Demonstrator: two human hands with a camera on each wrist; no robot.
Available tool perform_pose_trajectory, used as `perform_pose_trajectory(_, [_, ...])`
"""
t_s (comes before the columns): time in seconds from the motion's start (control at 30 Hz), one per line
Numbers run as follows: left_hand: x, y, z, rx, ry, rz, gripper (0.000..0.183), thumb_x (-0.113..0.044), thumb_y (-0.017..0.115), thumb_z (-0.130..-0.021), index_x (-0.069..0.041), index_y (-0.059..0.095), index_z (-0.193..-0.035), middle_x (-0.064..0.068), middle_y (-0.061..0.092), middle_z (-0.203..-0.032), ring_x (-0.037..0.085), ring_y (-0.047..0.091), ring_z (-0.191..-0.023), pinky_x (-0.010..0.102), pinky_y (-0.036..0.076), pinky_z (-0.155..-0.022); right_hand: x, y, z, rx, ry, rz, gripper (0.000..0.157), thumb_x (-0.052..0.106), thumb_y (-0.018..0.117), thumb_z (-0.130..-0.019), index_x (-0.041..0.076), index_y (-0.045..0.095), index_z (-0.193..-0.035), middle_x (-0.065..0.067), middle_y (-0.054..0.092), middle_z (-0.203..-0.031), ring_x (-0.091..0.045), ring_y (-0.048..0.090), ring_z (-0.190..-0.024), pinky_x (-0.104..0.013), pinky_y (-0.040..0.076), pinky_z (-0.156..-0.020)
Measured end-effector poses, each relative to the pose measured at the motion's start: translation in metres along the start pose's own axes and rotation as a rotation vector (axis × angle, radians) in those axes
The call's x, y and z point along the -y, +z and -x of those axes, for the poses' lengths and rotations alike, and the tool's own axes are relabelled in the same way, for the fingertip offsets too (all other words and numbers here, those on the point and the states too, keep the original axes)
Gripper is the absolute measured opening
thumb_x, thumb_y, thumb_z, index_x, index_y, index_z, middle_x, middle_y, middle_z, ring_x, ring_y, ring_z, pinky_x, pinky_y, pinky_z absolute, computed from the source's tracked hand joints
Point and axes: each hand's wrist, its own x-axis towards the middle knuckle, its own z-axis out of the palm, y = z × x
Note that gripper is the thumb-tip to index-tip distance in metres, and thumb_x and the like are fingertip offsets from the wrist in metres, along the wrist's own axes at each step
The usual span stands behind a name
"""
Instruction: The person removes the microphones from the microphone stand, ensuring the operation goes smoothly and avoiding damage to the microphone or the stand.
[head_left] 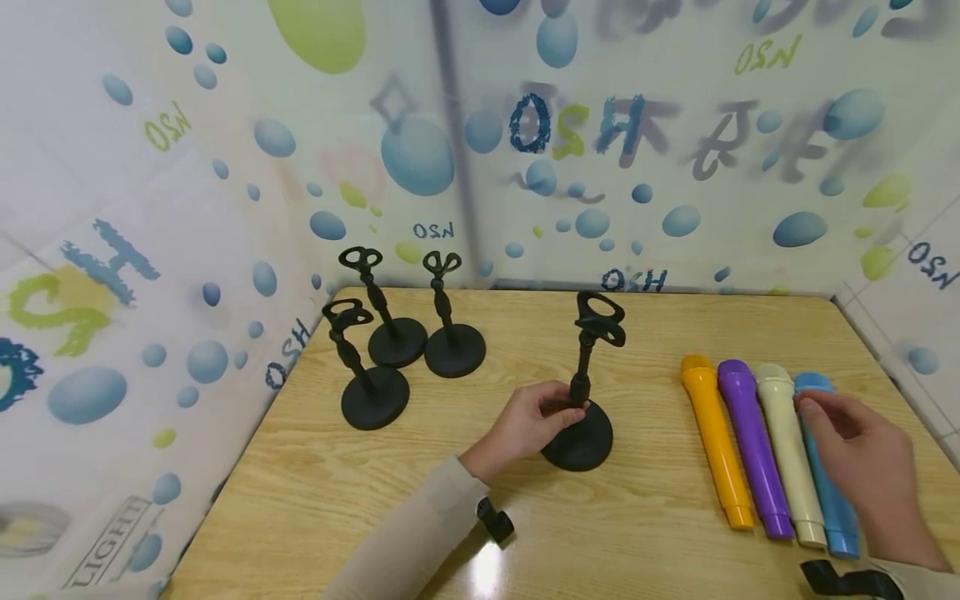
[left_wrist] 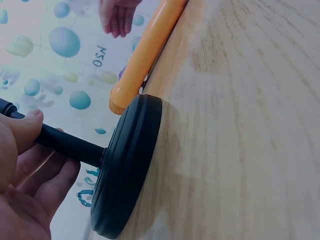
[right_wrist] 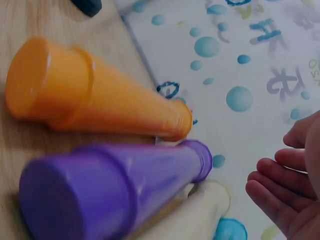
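My left hand [head_left: 525,427] grips the lower pole of a black desktop microphone stand [head_left: 581,450], which has a round base and a ring-shaped clip on top. In the left wrist view the thumb and fingers close round the pole above the base [left_wrist: 127,170]. My right hand [head_left: 866,467] hovers over the blue toy microphone [head_left: 828,492], fingers loosely bent and holding nothing. Beside it lie a cream toy microphone [head_left: 795,467], a purple one [head_left: 757,462] and an orange one [head_left: 720,454], side by side with their heads pointing away.
Three more black stands stand at the table's back left: one nearer [head_left: 375,398], one behind it [head_left: 397,342] and one to their right [head_left: 455,350]. A patterned curtain [head_left: 487,208] hangs along the back and left edges of the wooden table [head_left: 645,533].
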Motion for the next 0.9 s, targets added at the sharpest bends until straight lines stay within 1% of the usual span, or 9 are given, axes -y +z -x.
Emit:
perform_pose_trajectory(0.2, [0.001, 0.0, 0.0, 0.011, 0.016, 0.006, 0.019, -0.014, 0.076, -0.102, -0.008, 0.078, -0.12, 0.011, 0.082, -0.118, 0.015, 0.079, -0.107, 0.022, 0.062, -0.094, 0.019, 0.004, 0.001, 0.059, -0.093, -0.097, 0.04, 0.024, 0.063, -0.111, -0.009, 0.069, -0.132, 0.057, 0.049, -0.094, 0.035, 0.049, -0.084, 0.002, 0.044, -0.068])
perform_pose_trajectory(0.3, [0.001, -0.001, 0.0, 0.01, 0.02, 0.0, 0.019, -0.014, 0.076, -0.102, -0.008, 0.078, -0.12, 0.011, 0.082, -0.118, 0.015, 0.079, -0.107, 0.022, 0.061, -0.094, 0.029, 0.007, 0.001, 0.097, -0.142, -0.112, 0.037, 0.024, 0.064, -0.11, -0.006, 0.071, -0.131, 0.054, 0.053, -0.097, 0.032, 0.052, -0.085, 0.0, 0.045, -0.068])
perform_pose_trajectory(0.47, [-0.001, 0.0, 0.001, 0.001, 0.01, -0.006, 0.019, -0.013, 0.076, -0.102, -0.009, 0.078, -0.12, 0.009, 0.082, -0.118, 0.019, 0.08, -0.108, 0.021, 0.061, -0.093, 0.046, 0.015, 0.001, 0.144, -0.2, -0.139, 0.031, 0.022, 0.067, -0.109, 0.0, 0.074, -0.129, 0.048, 0.059, -0.101, 0.026, 0.056, -0.086, -0.003, 0.048, -0.07])
perform_pose_trajectory(0.6, [-0.001, 0.0, 0.002, -0.002, 0.001, -0.008, 0.019, -0.014, 0.076, -0.102, -0.009, 0.078, -0.12, 0.008, 0.082, -0.118, 0.021, 0.08, -0.109, 0.021, 0.061, -0.094, 0.06, 0.024, 0.001, 0.171, -0.233, -0.195, 0.028, 0.017, 0.067, -0.109, -0.001, 0.074, -0.129, 0.048, 0.059, -0.105, 0.025, 0.058, -0.091, -0.001, 0.049, -0.075])
perform_pose_trajectory(0.83, [-0.002, 0.0, 0.002, -0.007, 0.008, -0.017, 0.021, -0.013, 0.076, -0.102, -0.008, 0.078, -0.121, 0.008, 0.082, -0.118, 0.021, 0.08, -0.109, 0.02, 0.061, -0.093, 0.08, 0.037, 0.003, 0.23, -0.247, -0.248, 0.028, 0.019, 0.065, -0.11, 0.001, 0.073, -0.13, 0.045, 0.061, -0.108, 0.025, 0.061, -0.096, -0.001, 0.051, -0.08])
perform_pose_trajectory(0.9, [-0.002, 0.0, 0.002, -0.008, 0.01, -0.017, 0.021, -0.012, 0.076, -0.101, -0.007, 0.077, -0.122, 0.008, 0.082, -0.118, 0.021, 0.08, -0.109, 0.021, 0.061, -0.093, 0.085, 0.04, 0.004, 0.239, -0.266, -0.273, 0.027, 0.016, 0.065, -0.11, 0.0, 0.073, -0.13, 0.043, 0.063, -0.109, 0.024, 0.063, -0.096, -0.001, 0.051, -0.081])
